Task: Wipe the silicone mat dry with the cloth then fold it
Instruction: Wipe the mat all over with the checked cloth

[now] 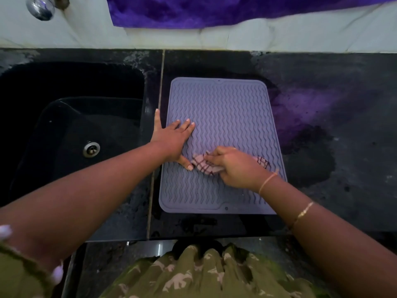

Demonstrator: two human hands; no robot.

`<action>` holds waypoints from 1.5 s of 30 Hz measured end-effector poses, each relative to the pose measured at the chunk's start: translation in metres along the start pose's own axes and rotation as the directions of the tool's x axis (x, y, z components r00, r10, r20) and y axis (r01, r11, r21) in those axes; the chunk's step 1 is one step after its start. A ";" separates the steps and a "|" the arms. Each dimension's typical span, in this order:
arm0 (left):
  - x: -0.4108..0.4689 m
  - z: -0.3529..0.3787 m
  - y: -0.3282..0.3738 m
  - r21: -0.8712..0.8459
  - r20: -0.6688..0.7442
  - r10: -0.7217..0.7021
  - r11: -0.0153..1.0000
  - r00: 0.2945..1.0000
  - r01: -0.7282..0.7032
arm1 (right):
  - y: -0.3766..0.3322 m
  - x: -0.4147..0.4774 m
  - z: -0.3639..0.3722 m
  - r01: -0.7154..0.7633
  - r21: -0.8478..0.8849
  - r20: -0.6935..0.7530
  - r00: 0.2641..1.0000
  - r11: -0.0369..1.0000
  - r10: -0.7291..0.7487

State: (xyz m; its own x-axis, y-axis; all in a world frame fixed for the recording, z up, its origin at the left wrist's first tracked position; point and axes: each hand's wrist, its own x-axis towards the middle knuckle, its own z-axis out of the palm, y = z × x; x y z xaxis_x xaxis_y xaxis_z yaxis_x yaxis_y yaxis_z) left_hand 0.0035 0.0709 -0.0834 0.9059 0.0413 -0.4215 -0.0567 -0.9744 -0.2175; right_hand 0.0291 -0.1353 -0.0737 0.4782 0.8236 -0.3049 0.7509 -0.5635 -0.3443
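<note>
Widest of all, a black stone countertop (343, 147), under the silicone mat (232, 117) and stretching out on every side of it, glossy, with a purple sheen to the mat's right. Beyond the mat's far edge, a pale tiled wall (300, 33), draped with purple fabric (214, 9). Left of the mat, just past a seam in the stone, a deep dark sink (64, 82). Nearer than the mat's near edge, an olive patterned garment (204, 274).

The mat itself: grey-lilac, rectangular, ribbed with wavy lines, flat and unfolded on the stone, long sides running from near to far.

On the mat's left edge, the left hand (174, 140): palm down, fingers straight and spread, gripping nothing, pressed flat, little finger off the mat on the stone, thumb aimed at the near edge with its tip just beside the cloth (203, 165). On the mat's near half, right of the left hand, the right hand (234, 166): fingers curled over the bunched cloth, pressing it onto the ribs.

Cloth pale with dark red checks, showing on both sides of the right hand, touching the mat.

Far beyond the mat's far left corner, a chrome tap (40, 7). Well left of the mat, in the sink floor, a round metal drain (91, 149). Over the mat's near right corner, a thin thread band (267, 181) on the right wrist and a gold chain (304, 212) higher up the forearm.
</note>
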 end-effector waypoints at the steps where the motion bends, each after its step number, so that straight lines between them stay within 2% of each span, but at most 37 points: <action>1: -0.001 -0.001 0.000 0.004 0.000 0.000 1.000 1.000 0.000 | 0.000 -0.006 0.002 0.018 0.033 0.013 1.000 0.999 -0.018; 5: -0.004 -0.004 0.002 0.019 0.004 -0.002 1.000 1.000 0.002 | 0.001 -0.014 -0.003 -0.015 0.188 0.125 0.992 0.982 -0.009; 7: -0.006 -0.005 0.005 0.026 -0.004 -0.012 1.000 1.000 0.012 | 0.004 -0.007 -0.012 -0.049 0.330 0.024 0.999 0.943 0.044; 9: -0.011 -0.004 0.011 -0.004 -0.031 -0.042 0.999 0.999 0.042 | 0.008 0.007 -0.020 -0.073 0.450 -0.178 0.969 0.890 0.170; 11: -0.018 0.000 0.014 -0.045 -0.068 -0.051 0.998 0.996 0.048 | 0.013 0.027 -0.025 -0.140 0.446 -0.301 0.907 0.884 0.296; 12: -0.021 0.002 0.014 -0.074 -0.076 -0.044 0.996 0.996 0.038 | 0.013 0.036 -0.025 -0.195 0.416 -0.302 0.892 0.888 0.338; 15: -0.026 0.006 0.012 -0.175 -0.049 -0.014 0.985 0.999 0.005 | 0.003 0.054 -0.016 -0.318 0.257 -0.203 0.905 0.913 0.373; 18: -0.024 0.005 0.012 -0.190 -0.049 -0.018 0.982 0.999 0.009 | -0.007 0.047 -0.010 -0.309 0.192 -0.188 0.920 0.931 0.344; 24: -0.023 0.008 0.011 -0.183 -0.087 -0.021 0.983 0.996 0.005 | -0.011 -0.004 0.000 -0.188 0.215 -0.043 0.979 0.958 0.202; 27: -0.025 0.010 0.010 -0.185 -0.098 -0.017 0.983 0.995 -0.002 | -0.013 -0.010 -0.001 -0.207 0.277 0.013 0.977 0.938 0.211; 29: -0.026 0.009 0.010 -0.190 -0.086 -0.015 0.982 0.996 -0.002 | -0.012 -0.012 -0.007 -0.228 0.386 0.101 0.973 0.894 0.205; 31: -0.027 0.009 0.009 -0.187 -0.071 -0.007 0.982 0.997 -0.006 | -0.012 -0.015 -0.015 -0.264 0.551 0.122 0.964 0.792 0.237; 33: -0.027 0.009 0.009 -0.194 -0.061 -0.005 0.981 0.998 -0.007 | -0.013 -0.016 -0.027 -0.241 0.719 0.015 0.943 0.652 0.332; 35: -0.027 0.007 0.008 -0.202 -0.057 0.001 0.979 0.998 -0.012 | -0.016 -0.013 -0.043 -0.129 0.846 -0.138 0.885 0.517 0.446; 39: -0.029 0.004 0.009 -0.184 -0.056 0.013 0.983 0.998 -0.023 | -0.027 0.005 -0.072 0.168 0.929 -0.338 0.749 0.329 0.570; 40: -0.029 0.004 0.009 -0.182 -0.061 0.018 0.983 0.998 -0.028 | -0.031 0.011 -0.076 0.259 0.938 -0.347 0.738 0.232 0.579; 42: -0.030 0.005 0.008 -0.195 -0.073 0.030 0.980 0.997 -0.044 | -0.036 0.022 -0.077 0.387 0.921 -0.299 0.763 -0.036 0.574; 43: -0.030 0.006 0.007 -0.198 -0.072 0.037 0.979 0.997 -0.051 | -0.036 0.028 -0.072 0.394 0.902 -0.235 0.791 -0.176 0.565; 44: -0.030 0.006 0.006 -0.191 -0.064 0.042 0.980 0.997 -0.053 | -0.034 0.033 -0.065 0.363 0.891 -0.157 0.811 -0.274 0.564; 45: -0.030 0.006 0.005 -0.181 -0.054 0.043 0.982 0.998 -0.052 | -0.032 0.038 -0.056 0.308 0.899 -0.075 0.808 -0.311 0.584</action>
State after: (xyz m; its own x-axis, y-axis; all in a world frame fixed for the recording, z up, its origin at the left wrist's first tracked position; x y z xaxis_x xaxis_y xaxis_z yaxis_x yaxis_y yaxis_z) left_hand -0.0266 0.0658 -0.0774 0.9239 -0.0129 -0.3823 -0.0272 -0.9991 -0.0320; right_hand 0.0488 -0.0821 -0.0251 0.8592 0.3418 -0.3808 -0.4956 0.3709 -0.7854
